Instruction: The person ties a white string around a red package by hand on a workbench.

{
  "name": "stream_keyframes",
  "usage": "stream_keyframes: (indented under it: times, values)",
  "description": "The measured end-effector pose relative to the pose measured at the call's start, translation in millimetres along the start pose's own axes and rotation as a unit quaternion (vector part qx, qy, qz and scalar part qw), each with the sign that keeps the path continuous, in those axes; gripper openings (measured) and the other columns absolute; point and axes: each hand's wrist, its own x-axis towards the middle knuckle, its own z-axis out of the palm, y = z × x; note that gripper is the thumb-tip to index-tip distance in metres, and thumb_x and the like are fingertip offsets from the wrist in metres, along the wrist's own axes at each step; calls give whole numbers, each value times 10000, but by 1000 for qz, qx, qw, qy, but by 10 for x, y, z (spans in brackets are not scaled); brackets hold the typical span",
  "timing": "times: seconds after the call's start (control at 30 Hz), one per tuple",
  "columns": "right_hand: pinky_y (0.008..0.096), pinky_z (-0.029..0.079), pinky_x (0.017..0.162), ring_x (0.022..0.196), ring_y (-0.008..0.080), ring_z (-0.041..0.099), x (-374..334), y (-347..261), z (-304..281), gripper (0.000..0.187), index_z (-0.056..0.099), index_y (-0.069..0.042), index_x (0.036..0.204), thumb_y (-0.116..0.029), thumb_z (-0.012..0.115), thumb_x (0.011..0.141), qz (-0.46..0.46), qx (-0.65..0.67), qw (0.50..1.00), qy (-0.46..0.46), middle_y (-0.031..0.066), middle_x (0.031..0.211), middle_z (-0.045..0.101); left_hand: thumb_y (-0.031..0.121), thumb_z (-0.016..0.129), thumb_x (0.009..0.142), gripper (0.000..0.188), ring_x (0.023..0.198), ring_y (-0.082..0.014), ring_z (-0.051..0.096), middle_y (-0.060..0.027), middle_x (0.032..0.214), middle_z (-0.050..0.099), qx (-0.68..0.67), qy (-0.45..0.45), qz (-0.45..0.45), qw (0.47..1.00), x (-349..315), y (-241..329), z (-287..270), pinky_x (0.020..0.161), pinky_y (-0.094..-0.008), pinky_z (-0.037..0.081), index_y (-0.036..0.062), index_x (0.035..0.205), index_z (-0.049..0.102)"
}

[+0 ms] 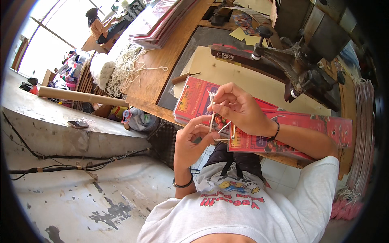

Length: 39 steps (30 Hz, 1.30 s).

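Over the near edge of the tabletop (156,75), in the head view, both bare hands work at a white string (212,120). The left hand (191,139) is curled, its thumb and forefinger closed on the lower part of the string. The right hand (241,108) pinches the upper part between thumb and forefinger, its other fingers loosely bent. White strands also run from the fingers to the left end of a red pack of cards (243,139); whether they pass through a hole there I cannot tell.

This red pack lies along the near edge of the tabletop, reaching out to the right under the right forearm. Another red pile (193,97), with a metal ring at its upper left corner, lies behind the hands and is partly hidden by them. Beyond this pile, a small wooden stick (181,78) lies beside a cream board (206,60). Toward the far right corner of the tabletop stands a dark metal machine (302,60), with yellow paper (238,33) lying behind it.

At the near left corner, a tangle of white string (125,69) spills over the wood. A stack of flat printed sheets (160,22) lies farther back along the left side.
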Motion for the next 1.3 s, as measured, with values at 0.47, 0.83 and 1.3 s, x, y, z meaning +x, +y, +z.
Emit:
stream_keyframes:
  times: [0.47, 0.83, 1.3]
  values:
    - [245, 492, 649, 775, 89, 663, -11, 64, -3, 270, 553, -66, 1120, -172, 701, 920, -99, -120, 985, -70, 46, 947, 736, -24, 665, 905, 249, 861, -99, 630, -91, 1064, 651, 30, 106, 97, 989, 95, 70, 49, 736, -216, 517, -71, 1150, 658]
    - [239, 488, 577, 624, 96, 626, -25, 18, 25, 220, 598, -39, 1043, -134, 719, 886, -96, -163, 977, -101, 61, 854, 733, -25, 670, 906, 102, 817, -88, 631, -87, 985, 642, -40, 153, 78, 984, 63, 0, 66, 701, -217, 528, -86, 987, 656]
    - [220, 531, 639, 737, 76, 651, 13, 66, 22, 115, 680, -28, 1012, -52, 682, 900, -108, -62, 991, -53, 60, 900, 709, -29, 689, 888, 101, 777, -97, 647, -87, 893, 689, -13, 149, 55, 987, 53, 22, 48, 691, -214, 524, -89, 969, 681]
